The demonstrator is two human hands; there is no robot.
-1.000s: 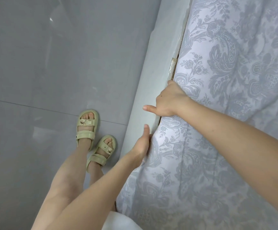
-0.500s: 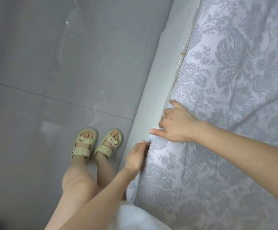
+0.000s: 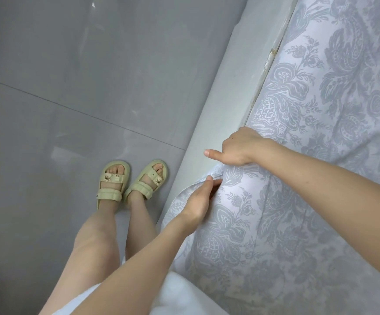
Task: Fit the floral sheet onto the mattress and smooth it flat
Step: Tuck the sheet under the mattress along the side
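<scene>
The pale floral sheet point(image 3: 309, 201) with a grey-blue paisley print covers the mattress across the right half of the view. Its edge runs along the pale bed frame point(image 3: 218, 98). My right hand point(image 3: 236, 147) grips the sheet's edge at the gap between mattress and frame, its fingers curled out of sight and its thumb sticking out to the left. Just below it, my left hand point(image 3: 199, 200) pinches a loose fold of the sheet's edge that bulges out over the frame.
A glossy grey tiled floor point(image 3: 71, 87) fills the left side. My two feet in pale green sandals point(image 3: 131, 181) stand close to the frame. White clothing point(image 3: 173, 298) shows at the bottom edge.
My right hand has curled its fingers in at the sheet's edge. My left hand has closed on a fold of the edge, which now bulges out over the frame.
</scene>
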